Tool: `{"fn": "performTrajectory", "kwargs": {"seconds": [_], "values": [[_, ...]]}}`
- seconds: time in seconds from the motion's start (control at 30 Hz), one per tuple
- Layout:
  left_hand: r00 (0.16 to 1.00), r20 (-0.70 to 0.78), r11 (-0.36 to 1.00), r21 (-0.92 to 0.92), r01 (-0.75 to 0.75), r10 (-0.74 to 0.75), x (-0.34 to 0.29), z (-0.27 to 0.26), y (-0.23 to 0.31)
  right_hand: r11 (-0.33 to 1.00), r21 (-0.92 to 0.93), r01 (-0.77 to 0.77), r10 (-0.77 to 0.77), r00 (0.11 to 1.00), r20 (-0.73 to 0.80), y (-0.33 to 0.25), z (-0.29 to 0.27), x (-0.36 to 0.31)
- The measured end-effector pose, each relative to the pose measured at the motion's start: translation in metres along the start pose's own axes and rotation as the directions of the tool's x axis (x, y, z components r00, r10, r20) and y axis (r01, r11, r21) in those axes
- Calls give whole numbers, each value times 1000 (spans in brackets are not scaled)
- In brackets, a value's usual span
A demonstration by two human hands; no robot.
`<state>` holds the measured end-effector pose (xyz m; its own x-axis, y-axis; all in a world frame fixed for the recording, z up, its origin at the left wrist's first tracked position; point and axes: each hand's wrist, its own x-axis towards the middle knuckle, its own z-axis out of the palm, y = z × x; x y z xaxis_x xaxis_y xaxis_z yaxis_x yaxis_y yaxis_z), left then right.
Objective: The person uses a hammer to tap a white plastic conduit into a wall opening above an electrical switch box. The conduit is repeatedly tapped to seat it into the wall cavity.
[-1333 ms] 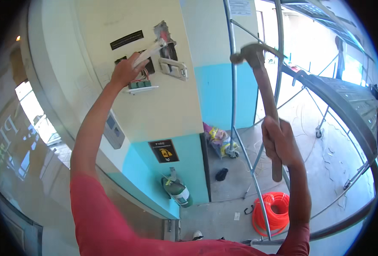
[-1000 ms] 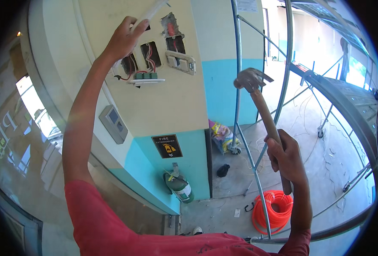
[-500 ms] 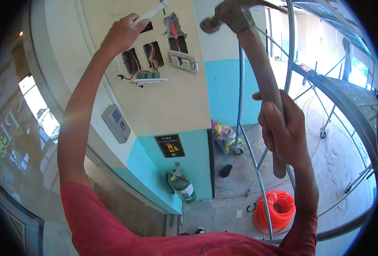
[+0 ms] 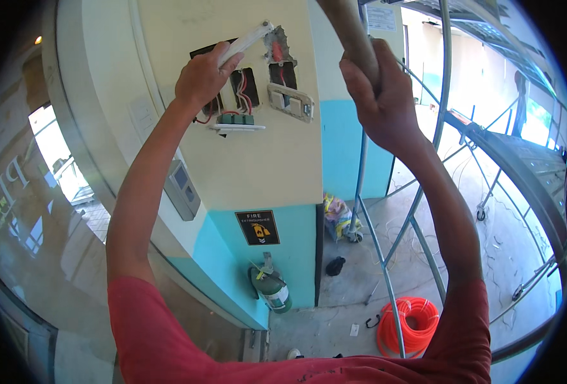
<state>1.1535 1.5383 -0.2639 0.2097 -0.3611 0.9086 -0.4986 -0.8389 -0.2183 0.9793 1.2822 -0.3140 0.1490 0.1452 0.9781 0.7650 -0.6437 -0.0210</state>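
Observation:
My left hand is closed round one end of a narrow white strip, which I cannot identify more closely. Its far end lies at the edge of a rough hole chipped in the cream wall. My right hand grips the wooden handle of a hammer, raised to the right of the wall; its head is beyond the top edge. Below my left hand, a white switch plate with green modules hangs by wires from open wall boxes. A second switch plate hangs tilted under the chipped hole.
Metal scaffolding rises close by my right arm. A coil of orange tubing lies on the floor beneath. A fire extinguisher is mounted low on the turquoise wall, under a black sign. A grey wall device is left of it.
My left hand and the white strip have moved right and down toward the chipped hole. My right hand has risen leftward, taking the hammer's head out of view. The view has shifted slightly.

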Motion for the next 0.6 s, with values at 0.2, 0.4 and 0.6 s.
{"fn": "performTrajectory", "kwargs": {"seconds": [0.2,0.4,0.6], "values": [[999,-40,1000,-23,-17,17,-1,6,3,945,-250,-213,282,916,284,55,21,16],[995,64,997,-3,71,-71,-3,-1,4,979,104,-178,166,979,116,-11,-12,24],[990,69,989,-79,126,-121,-4,9,14,955,-249,-163,222,948,227,58,18,14]]}}
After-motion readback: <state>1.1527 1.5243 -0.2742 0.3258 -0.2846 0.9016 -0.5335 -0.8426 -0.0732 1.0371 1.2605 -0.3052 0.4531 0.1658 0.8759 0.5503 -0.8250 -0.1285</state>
